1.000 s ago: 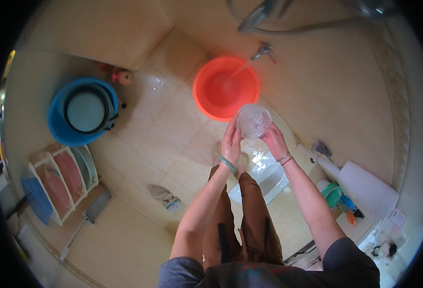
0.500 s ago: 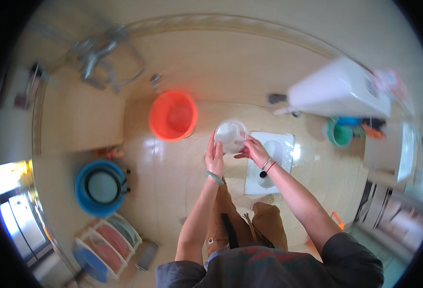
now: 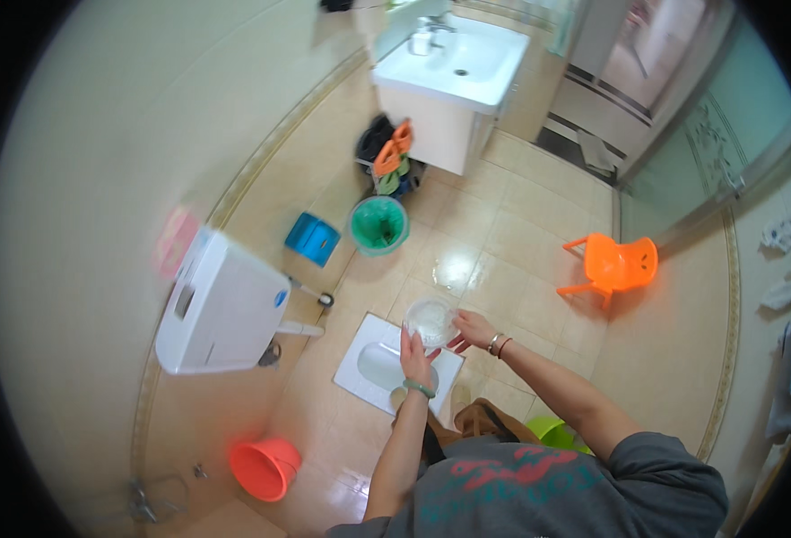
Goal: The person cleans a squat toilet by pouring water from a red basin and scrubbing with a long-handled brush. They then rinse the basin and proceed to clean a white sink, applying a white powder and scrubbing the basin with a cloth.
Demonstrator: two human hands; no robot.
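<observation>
A clear, round plastic bowl (image 3: 431, 321) is held out in front of me, over the far edge of the white squat toilet (image 3: 358, 369). My left hand (image 3: 416, 361), below a green bangle, is closed on the near left side of the bowl. The right side of it is gripped by my right hand (image 3: 473, 331), whose wrist carries a metal bracelet and a red cord. Something whitish shows inside the bowl, but I cannot tell whether it is water or only glare.
A white cistern (image 3: 225, 309) hangs on the left wall, with a red bucket (image 3: 266, 468) below. Farther off stand a bin with a green liner (image 3: 378, 225), a blue dustpan (image 3: 312, 238) and a white washbasin (image 3: 490, 54). At right are an orange child's chair (image 3: 618, 264) and a glass door (image 3: 714, 134).
My view has swung to the right, bringing the washbasin, door and orange chair into sight. The red bucket now lies at lower left. Both hands still hold the bowl.
</observation>
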